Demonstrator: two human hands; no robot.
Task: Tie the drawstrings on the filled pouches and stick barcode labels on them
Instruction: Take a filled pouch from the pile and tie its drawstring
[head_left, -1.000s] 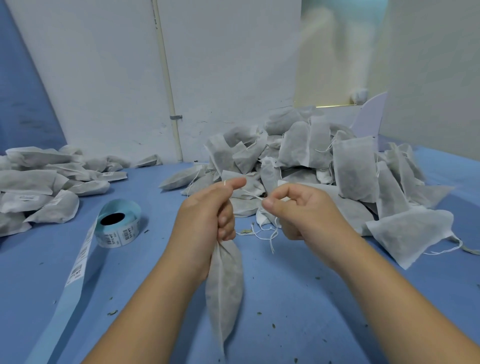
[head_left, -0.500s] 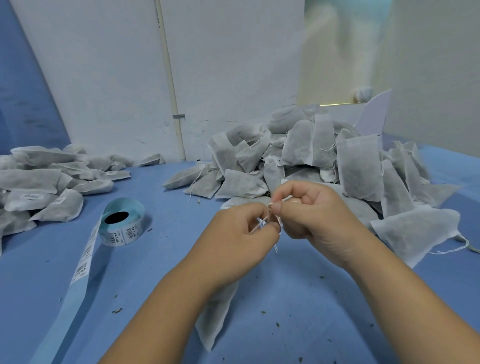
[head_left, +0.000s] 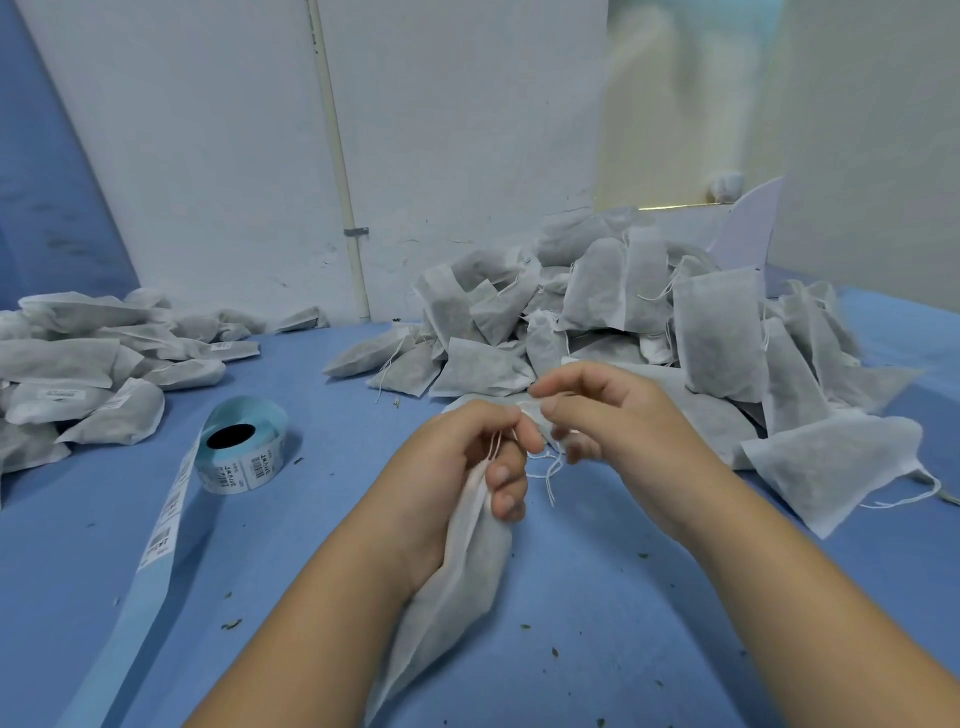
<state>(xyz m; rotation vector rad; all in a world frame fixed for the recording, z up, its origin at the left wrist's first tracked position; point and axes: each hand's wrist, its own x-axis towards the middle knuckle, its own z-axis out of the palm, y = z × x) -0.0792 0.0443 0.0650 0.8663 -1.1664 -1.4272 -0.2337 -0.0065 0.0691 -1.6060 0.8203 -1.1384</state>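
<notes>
My left hand (head_left: 457, 467) grips the gathered neck of a filled white pouch (head_left: 447, 597), which hangs down over the blue table (head_left: 597, 623). My right hand (head_left: 608, 410) pinches the pouch's thin white drawstring (head_left: 545, 467) just to the right of the left fingers. Loose string ends dangle between the two hands. A roll of barcode labels (head_left: 241, 449) on light blue backing lies to the left, and its strip (head_left: 156, 545) trails toward me.
A big heap of filled pouches (head_left: 649, 322) with loose strings rises behind and to the right of my hands. Another pile of pouches (head_left: 88, 374), some bearing labels, lies at the left. White walls close the back. Dark crumbs dot the table.
The pouch has swung back to hang straight under my left hand. My right hand has shifted slightly right along the string, and the fingers have reworked their hold.
</notes>
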